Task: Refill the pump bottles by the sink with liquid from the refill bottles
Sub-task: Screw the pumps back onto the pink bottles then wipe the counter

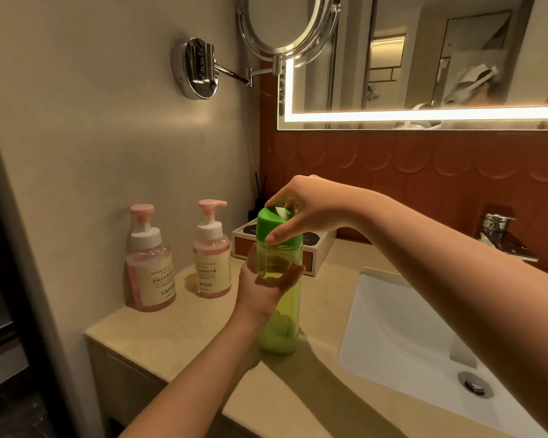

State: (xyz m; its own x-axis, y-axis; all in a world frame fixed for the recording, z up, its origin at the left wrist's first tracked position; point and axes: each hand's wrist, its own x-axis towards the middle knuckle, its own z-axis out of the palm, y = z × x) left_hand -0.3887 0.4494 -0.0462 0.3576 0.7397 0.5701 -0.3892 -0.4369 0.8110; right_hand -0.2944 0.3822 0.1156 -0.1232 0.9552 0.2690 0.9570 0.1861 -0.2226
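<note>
The green refill bottle [279,327] stands upright just left of the sink [377,279], its base at the worktop [187,336], though whether it rests there or hangs a little above cannot be told. The left hand [266,289] wraps around its upper body, and the right hand [301,210] pinches the green cap [272,229] from above, thumb in front and fingers behind. The two pink pump bottles [149,267] [211,260] wait farther left of the sink, against the wall, with their pump heads on and pink liquid showing well up in both. The likely trouble is the cap: if it gives suddenly while the left hand squeezes the soft-looking body, liquid could jump out over the worktop or the box [314,251] behind. A slick grip could let the bottle twist or tip toward the sink. Because the pump bottles already look fairly full, pouring fast risks overflow, and their necks look narrow.
</note>
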